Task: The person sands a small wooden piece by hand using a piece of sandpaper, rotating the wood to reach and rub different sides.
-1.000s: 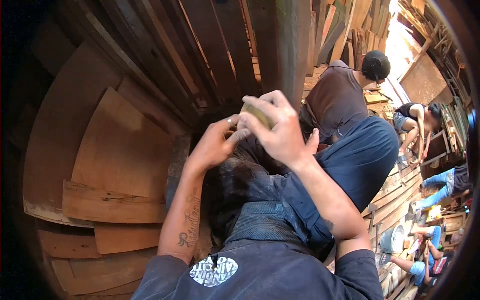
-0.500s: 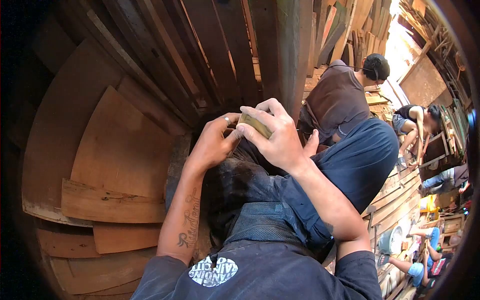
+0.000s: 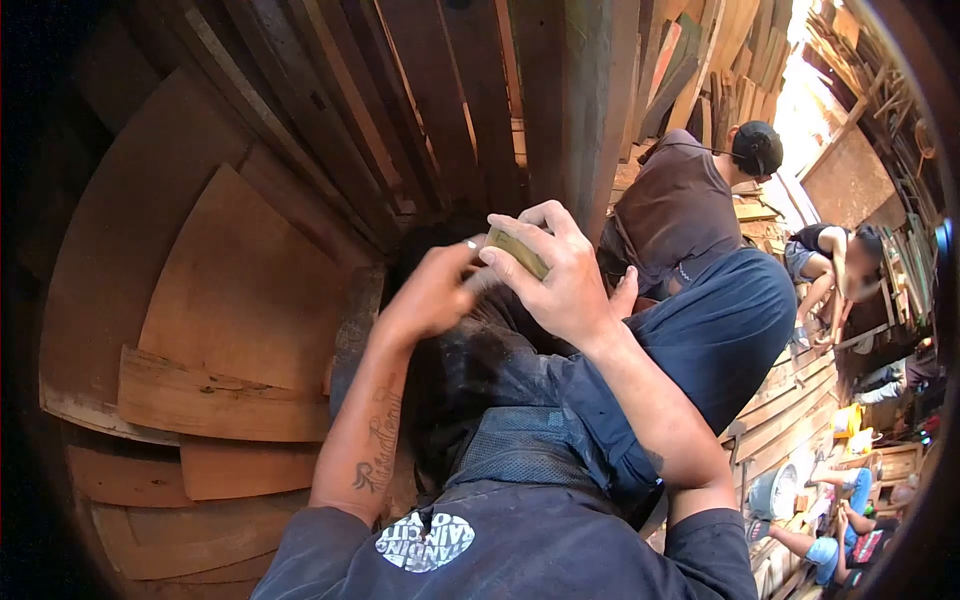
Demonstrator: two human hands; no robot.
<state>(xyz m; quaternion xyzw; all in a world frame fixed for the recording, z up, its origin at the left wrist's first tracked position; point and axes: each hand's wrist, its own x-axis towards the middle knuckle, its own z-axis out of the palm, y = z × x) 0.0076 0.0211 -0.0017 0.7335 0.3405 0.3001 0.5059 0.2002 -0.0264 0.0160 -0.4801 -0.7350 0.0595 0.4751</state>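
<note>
Above my lap, my right hand [image 3: 565,270] grips a small rectangular yellowish-brown block [image 3: 518,250], thumb on the near side and fingers over the top. I cannot make out what the block is. Right beside it is my left hand [image 3: 432,292], with a ring on one finger. Motion smears the fingers of that hand, so whether they hold anything or touch the block does not show. Both hands are over my dark, dusty trousers [image 3: 520,360].
Curved wooden panels [image 3: 240,290] lean at my left, and tall planks [image 3: 480,110] stand ahead. A person in a brown shirt [image 3: 680,195] sits close by on the right. Farther right are a crouching person [image 3: 830,255], a bucket [image 3: 773,490] and another seated person [image 3: 860,535].
My left hand has shifted slightly and its fingers have blurred beside the block. My right hand keeps its grip on the block. The view has tilted a little.
</note>
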